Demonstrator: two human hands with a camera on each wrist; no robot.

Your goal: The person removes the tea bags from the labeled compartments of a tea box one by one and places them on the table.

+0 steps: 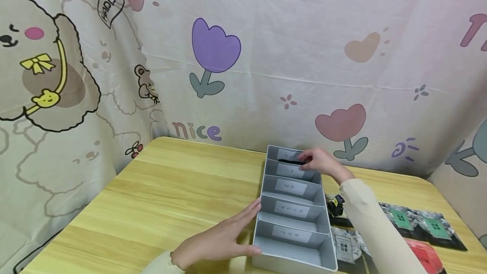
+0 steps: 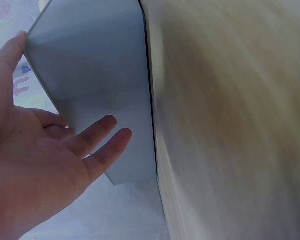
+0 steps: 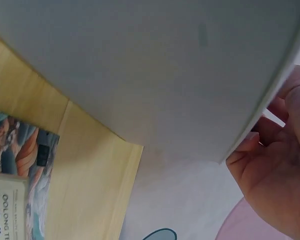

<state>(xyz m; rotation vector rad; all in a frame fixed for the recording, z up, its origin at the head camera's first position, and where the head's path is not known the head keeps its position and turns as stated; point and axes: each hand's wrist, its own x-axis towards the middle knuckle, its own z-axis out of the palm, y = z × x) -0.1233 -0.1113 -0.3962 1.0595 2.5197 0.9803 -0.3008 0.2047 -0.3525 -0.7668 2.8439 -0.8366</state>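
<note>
A long grey box with several labelled compartments stands on the table. At its far end my right hand reaches over the right rim and pinches one end of a thin black packet, seen nearly edge-on by the far divider. In the right wrist view the box wall hides what the fingers of my right hand hold. My left hand is at the box's near left side, fingers spread. In the left wrist view, its extended fingers lie against the outer wall.
Right of the box lie a grey-white tea packet, a black-and-yellow item, green-labelled packets and a red packet, partly behind my right sleeve. A printed curtain hangs behind the wooden table.
</note>
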